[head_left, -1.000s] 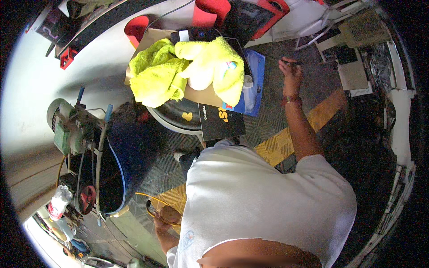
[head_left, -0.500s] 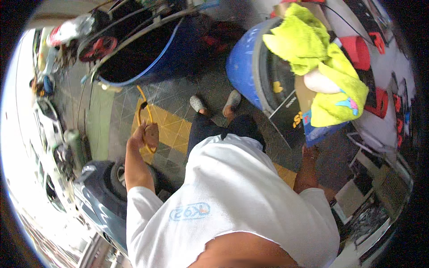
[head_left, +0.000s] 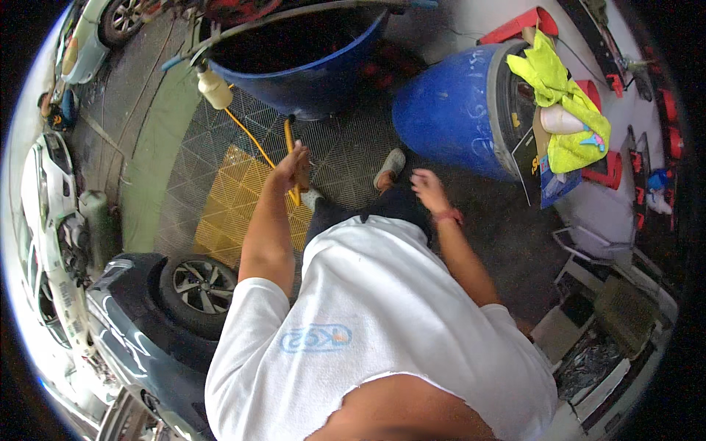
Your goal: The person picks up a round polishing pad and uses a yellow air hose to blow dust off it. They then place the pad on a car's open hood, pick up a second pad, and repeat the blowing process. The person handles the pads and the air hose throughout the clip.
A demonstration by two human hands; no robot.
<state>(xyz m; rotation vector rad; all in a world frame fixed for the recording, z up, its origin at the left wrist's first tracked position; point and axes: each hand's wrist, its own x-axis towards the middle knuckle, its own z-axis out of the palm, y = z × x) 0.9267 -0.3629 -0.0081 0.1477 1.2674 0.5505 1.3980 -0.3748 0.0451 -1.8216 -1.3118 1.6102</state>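
My left hand (head_left: 292, 169) is closed round a thick yellow hose piece (head_left: 289, 137) with a dark tip. Part of it hangs below my fingers, and a thinner yellow hose (head_left: 250, 136) runs off toward the open blue drum. My right hand (head_left: 430, 189), with a reddish band at the wrist, is slightly blurred; its fingers are apart and hold nothing. The closest thing to it is a closed blue barrel (head_left: 448, 110). On that barrel lie a yellow-green cloth (head_left: 577, 151), a whitish rounded container (head_left: 559, 120) and flat dark and blue packages.
An open blue drum (head_left: 309, 92) stands ahead, with a cream spray bottle (head_left: 215, 90) hanging at its left rim. At the left is a dark car with its wheel (head_left: 197, 287). Metal-framed items (head_left: 596, 323) stand at the right. Yellow and dark grating tiles (head_left: 224, 191) cover the floor.
My right hand has come away from beside the blue barrel to in front of my legs. My left hand has moved right with the yellow hose. The whole view has shifted.
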